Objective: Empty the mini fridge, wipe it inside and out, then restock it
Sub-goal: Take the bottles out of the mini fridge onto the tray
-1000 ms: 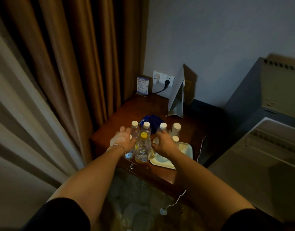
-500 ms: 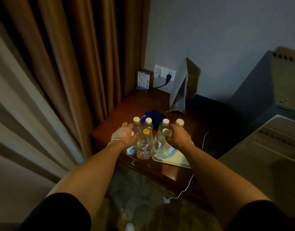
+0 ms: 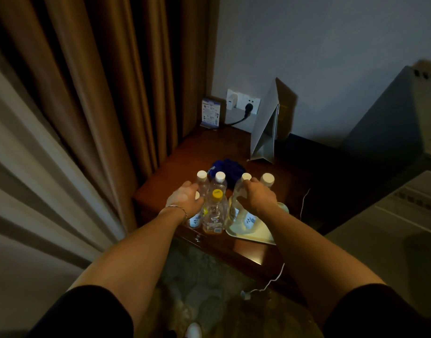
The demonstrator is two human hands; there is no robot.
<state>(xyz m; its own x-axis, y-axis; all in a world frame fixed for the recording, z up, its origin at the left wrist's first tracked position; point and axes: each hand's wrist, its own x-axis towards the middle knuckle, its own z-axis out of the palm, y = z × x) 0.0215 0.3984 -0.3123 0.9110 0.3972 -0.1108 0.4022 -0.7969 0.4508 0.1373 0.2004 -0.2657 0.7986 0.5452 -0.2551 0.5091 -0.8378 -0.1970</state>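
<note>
Several clear plastic bottles stand bunched at the front of a dark wooden side table [image 3: 185, 152]. A yellow-capped bottle [image 3: 215, 211] of amber drink is in front, between my hands. My left hand [image 3: 185, 198] curls over the top of a white-capped water bottle [image 3: 195, 220] at the front left. My right hand [image 3: 257, 196] grips the shoulder of a water bottle [image 3: 235, 203] standing on a pale tray [image 3: 253, 234]. Three more white-capped bottles [image 3: 267, 178] stand behind. A blue cloth [image 3: 228, 167] lies behind them.
A grey mini fridge [image 3: 404, 167] stands at the right. A folded white card [image 3: 264, 132] and a small leaflet stand [image 3: 210, 113] sit at the table's back, below a wall socket [image 3: 243, 102] with a plug. Curtains hang at the left. A white cable [image 3: 275, 279] trails off the table front.
My right hand has moved from the front of the tray up onto the bottle standing on it. My left hand has stayed on its bottle.
</note>
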